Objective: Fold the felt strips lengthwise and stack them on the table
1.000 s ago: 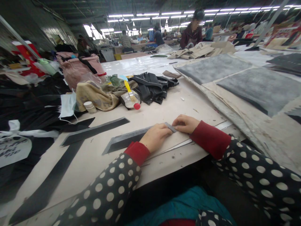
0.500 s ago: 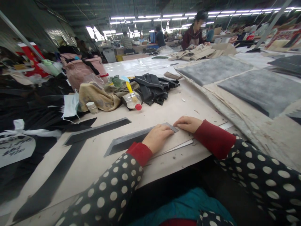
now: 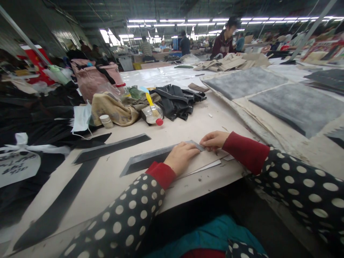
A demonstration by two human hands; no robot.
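A dark strip of material with grey edges (image 3: 145, 159) lies slantwise on the pale work table in front of me. My left hand (image 3: 184, 156) rests flat across its right half, fingers stretched out, covering part of it. At the strip's right end my right hand (image 3: 215, 139) has thumb and fingers pinched together on the corner; the fingertips partly hide it. Under and beside my hands lie flat pale sheets with a white edge (image 3: 208, 166). Another dark strip (image 3: 115, 147) lies farther left, across a long black piece (image 3: 59, 200).
Behind the strips are a white-capped bottle (image 3: 106, 122), a yellow-handled brush (image 3: 152, 104) on a clear red-capped bottle, and a heap of black pieces (image 3: 174, 102). Large grey panels (image 3: 298, 104) lie right. A labelled black bundle (image 3: 20, 165) sits left. A person (image 3: 224, 41) stands beyond.
My right hand's fingers have curled into a pinch at the strip's right end, where they lay flatter before. My left hand stays on the strip. The view has shifted slightly.
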